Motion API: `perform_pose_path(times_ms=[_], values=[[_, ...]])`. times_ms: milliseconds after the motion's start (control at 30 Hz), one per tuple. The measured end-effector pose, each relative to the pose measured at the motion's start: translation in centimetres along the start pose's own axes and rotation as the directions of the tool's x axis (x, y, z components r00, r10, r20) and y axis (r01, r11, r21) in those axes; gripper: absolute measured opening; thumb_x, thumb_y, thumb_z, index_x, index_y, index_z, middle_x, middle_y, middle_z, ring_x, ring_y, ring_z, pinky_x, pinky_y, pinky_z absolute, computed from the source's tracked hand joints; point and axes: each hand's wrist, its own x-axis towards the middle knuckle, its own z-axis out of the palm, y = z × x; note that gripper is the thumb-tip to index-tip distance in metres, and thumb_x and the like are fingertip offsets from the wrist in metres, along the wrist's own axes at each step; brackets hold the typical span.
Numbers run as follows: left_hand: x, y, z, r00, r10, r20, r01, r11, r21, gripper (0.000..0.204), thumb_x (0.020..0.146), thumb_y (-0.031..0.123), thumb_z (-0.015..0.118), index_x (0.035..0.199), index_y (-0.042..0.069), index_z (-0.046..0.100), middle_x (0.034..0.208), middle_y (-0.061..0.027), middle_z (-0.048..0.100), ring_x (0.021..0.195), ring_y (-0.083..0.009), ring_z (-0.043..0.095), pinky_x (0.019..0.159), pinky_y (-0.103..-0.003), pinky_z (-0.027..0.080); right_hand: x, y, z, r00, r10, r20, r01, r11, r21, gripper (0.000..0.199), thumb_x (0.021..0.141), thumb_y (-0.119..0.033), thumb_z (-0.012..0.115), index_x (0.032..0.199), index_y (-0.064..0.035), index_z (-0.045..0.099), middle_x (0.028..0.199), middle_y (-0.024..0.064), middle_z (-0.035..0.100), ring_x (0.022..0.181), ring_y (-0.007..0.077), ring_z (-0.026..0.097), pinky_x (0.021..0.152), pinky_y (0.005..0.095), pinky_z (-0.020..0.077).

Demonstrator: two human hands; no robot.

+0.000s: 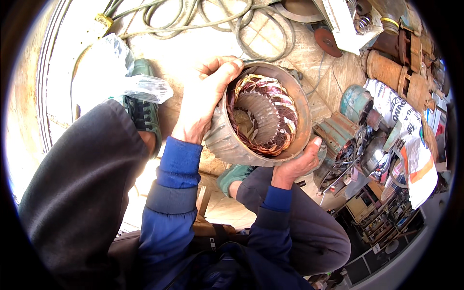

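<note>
Finned motor stator housing [227, 137] held two-handed above the tiled floor [345, 72].
Left to right: clear plastic bag [145, 89] against green shoe [141, 67]; left hand [205, 96] gripping the housing's upper-left rim; copper windings [285, 108] inside; right hand [298, 163] grasping its lower-right side, fingers partly hidden; white sack [414, 145] beyond.

Left hand [207, 89]: partly hidden behind stator housing [227, 133] at its 10 o'clock. Cable [193, 27]: cut off, 12 o'clock.
</note>
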Motion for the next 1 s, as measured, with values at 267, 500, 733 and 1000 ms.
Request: perform_pose_path(times_ms=[267,500,733,1000], values=[[-0.2,0.6,0.4,0.997,-0.067,-0.045,0.068,0.998,0.015,0.021,0.095,0.017,0.069,0.104,-0.002,0.071,0.09,-0.0016,0.07,0.08,-0.0065,0.062,0.073,-0.022,0.052,-0.3,0.1,-0.4,0.994,0.11,0.028,-0.112,0.99,0.084,0.044,0.102,-0.04,0.051,0.096,0.0033,0.057,0.099,0.0112,0.06,0.089,0.0201,0.062,0.08,0.0378,0.0536],[-1.2,0.0,-0.2,0.995,-0.094,0.039,0.087,0.985,0.146,0.032,0.096,0.021,0.068,0.118,-0.004,0.067,0.102,-0.0037,0.071,0.093,-0.009,0.064,0.089,-0.024,0.051,-1.0,0.3,-0.6,0.994,0.106,0.001,-0.106,0.991,0.087,0.052,0.104,-0.04,0.041,0.071,-0.0007,0.051,0.07,0.0048,0.056,0.068,0.013,0.055,0.065,0.0316,0.0491],[-2.3,-1.3,-0.2,0.998,0.034,0.049,-0.045,0.973,0.228,0.023,0.094,0.017,0.071,0.107,-0.002,0.073,0.128,-0.0098,0.062,0.108,-0.0139,0.061,0.097,-0.028,0.048,-1.3,3.1,-2.6,0.991,0.131,0.007,-0.131,0.984,0.125,0.056,0.105,-0.045,0.038,0.081,0.0011,0.06,0.079,0.0094,0.067,0.07,0.0154,0.063,0.065,0.0319,0.0529],[-2.7,-1.3,-0.3,0.995,0.077,0.07,-0.093,0.96,0.264,0.024,0.094,0.016,0.07,0.109,-0.002,0.074,0.135,-0.0147,0.058,0.116,-0.0185,0.059,0.101,-0.032,0.046,-1.4,4.4,-3.3,0.982,0.182,0.043,-0.188,0.954,0.234,0.056,0.105,-0.047,0.038,0.082,-0.0003,0.06,0.079,0.0094,0.066,0.07,0.0162,0.064,0.066,0.033,0.0561]])
